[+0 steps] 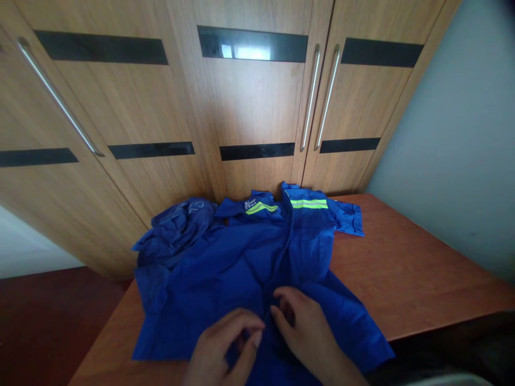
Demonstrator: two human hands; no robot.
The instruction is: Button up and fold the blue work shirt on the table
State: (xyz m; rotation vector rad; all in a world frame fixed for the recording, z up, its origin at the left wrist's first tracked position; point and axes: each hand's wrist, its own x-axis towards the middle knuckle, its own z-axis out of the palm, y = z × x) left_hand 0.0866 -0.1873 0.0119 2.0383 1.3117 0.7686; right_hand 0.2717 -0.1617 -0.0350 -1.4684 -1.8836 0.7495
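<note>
Lying on the reddish-brown table [402, 268], a crumpled darker garment [177, 236] was seen at left, beside a spread blue jacket [233, 257] with 2 lime stripes [309, 204]. Over its lower front, the left hand [223, 348], then the right hand [308, 328], were curled; whether cloth was pinched by either could not be told.
</note>
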